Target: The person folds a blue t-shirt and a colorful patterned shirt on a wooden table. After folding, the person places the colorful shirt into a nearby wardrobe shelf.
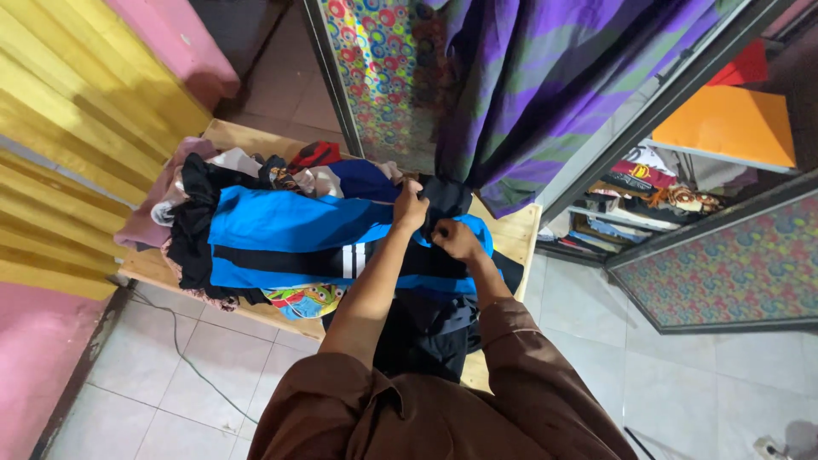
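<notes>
Both hands (434, 223) (gripping) on dark garment (443, 198)

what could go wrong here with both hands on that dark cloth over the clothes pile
1. The left hand and right hand pinch a dark garment lying on the blue and black jacket; lifting it might drag the jacket along.
2. Dark clothes already hang over the near edge of the wooden table, so a tug may slide them to the floor.
3. The heaped clothes pile behind looks loose and could topple.
</notes>
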